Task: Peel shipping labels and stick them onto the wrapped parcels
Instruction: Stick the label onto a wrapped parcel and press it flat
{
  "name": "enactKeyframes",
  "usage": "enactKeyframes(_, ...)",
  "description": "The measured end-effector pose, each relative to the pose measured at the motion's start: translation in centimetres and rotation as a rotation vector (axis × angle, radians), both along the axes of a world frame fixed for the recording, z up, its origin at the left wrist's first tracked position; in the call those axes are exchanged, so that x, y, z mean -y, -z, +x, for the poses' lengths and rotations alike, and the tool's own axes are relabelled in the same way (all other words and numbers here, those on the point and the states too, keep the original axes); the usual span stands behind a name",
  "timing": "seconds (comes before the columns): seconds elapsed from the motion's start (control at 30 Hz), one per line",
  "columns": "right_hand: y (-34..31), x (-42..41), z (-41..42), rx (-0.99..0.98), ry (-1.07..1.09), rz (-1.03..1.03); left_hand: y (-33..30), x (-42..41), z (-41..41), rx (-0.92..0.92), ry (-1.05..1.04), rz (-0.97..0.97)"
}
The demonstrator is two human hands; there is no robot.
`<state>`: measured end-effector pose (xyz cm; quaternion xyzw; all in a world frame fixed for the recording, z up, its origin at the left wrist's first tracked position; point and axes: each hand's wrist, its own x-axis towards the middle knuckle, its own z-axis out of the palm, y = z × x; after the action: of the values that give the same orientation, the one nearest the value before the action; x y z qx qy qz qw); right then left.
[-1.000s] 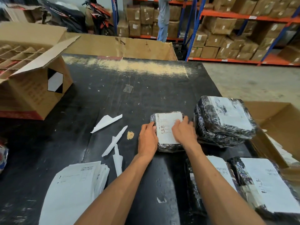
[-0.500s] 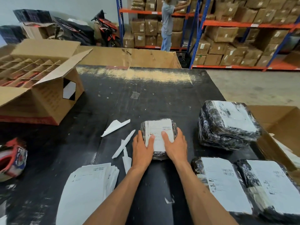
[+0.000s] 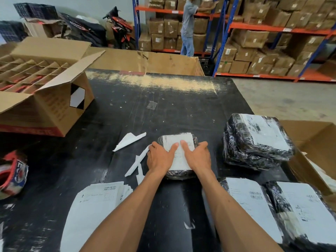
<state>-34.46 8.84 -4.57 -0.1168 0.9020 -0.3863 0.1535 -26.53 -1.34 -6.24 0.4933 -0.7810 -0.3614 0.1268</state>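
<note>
Table (image 3: 172, 110): a wide, flat black surface, scuffed with pale scratches and a worn tan streak along its far edge.
Shelving (image 3: 272, 28): orange and blue metal racks at the far right, packed with brown cartons; a person (image 3: 188, 24) stands there reaching to a shelf.
Open carton (image 3: 41, 99): a large corrugated cardboard box at the far left of the table, flaps raised, with cardboard dividers inside.
Side box (image 3: 312, 148): an open brown box beside the table's right edge.
Big parcel (image 3: 254, 142): a bulky, rounded bundle in crinkled glossy black wrap at the right, with a white label on top.
Near parcels (image 3: 283, 211): two flatter black-wrapped bundles at the near right, side by side, each with a long white label.
Label stack (image 3: 94, 210): a fanned pile of white printed sheets at the near left.
Small parcel (image 3: 179, 155): a squat, rounded black-wrapped bundle at the table's centre, between the hands, with a white shipping label (image 3: 179, 151) lying on top.
Left hand (image 3: 160, 159): spread flat, palm down on the parcel's left side, thumb on the label.
Right hand (image 3: 198, 157): spread flat, palm down on the right side, covering the label's right edge.
Backing strips (image 3: 134, 151): thin white paper scraps, pointed and curled, just left of the small parcel.
Tape roll (image 3: 12, 175): red, white and blue, at the far left edge, blurred.
</note>
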Motion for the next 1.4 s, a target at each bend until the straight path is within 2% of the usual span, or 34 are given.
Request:
enactKeyframes(0.17,-0.1,0.7,-1.7,-0.086,0.022,0.097,0.4,0.5,-0.4,-0.075,-0.083,-0.058)
enactKeyframes(0.27,-0.9,1.1,-2.6,-0.126,-0.036,0.199,-0.8,1.0,-0.8,0.036,-0.018,-0.096)
enactKeyframes(0.47,-1.5,2.7,-3.7,-0.069,-0.065,0.304,-1.8,1.8,-2.5,0.229,0.042,0.019)
enactKeyframes(0.57,-0.9,3.3,-4.3,-0.076,-0.041,0.347,-1.5,2.3,-3.1,0.21,-0.012,-0.009)
enactKeyframes(0.73,-0.5,3.4,-4.8,-0.129,-0.027,0.322,-1.5,2.5,-3.1,0.184,-0.042,-0.089)
enactKeyframes(0.83,-0.7,3.0,-4.5,-0.123,-0.003,0.291,-1.6,2.3,-2.7,0.134,-0.05,-0.025)
enactKeyframes(0.93,-0.7,1.5,-3.8,-0.032,-0.013,0.239,-1.1,2.0,-1.5,0.053,-0.055,0.079)
enactKeyframes(1.0,-0.9,0.5,-3.1,0.016,-0.054,0.207,-0.5,1.0,-0.5,0.001,-0.036,0.089)
enactKeyframes(1.1,-1.5,-0.8,-2.1,-0.012,-0.106,0.19,-0.3,-0.8,1.2,-0.051,-0.064,0.059)
enactKeyframes(1.23,-2.9,-3.8,-1.1,-0.059,-0.096,0.123,-2.7,-2.8,2.6,-0.068,-0.065,0.024)
enactKeyframes(1.4,-5.1,-9.3,-0.3,-0.095,-0.045,0.094,-6.3,-6.4,2.7,-0.045,0.029,-0.022)
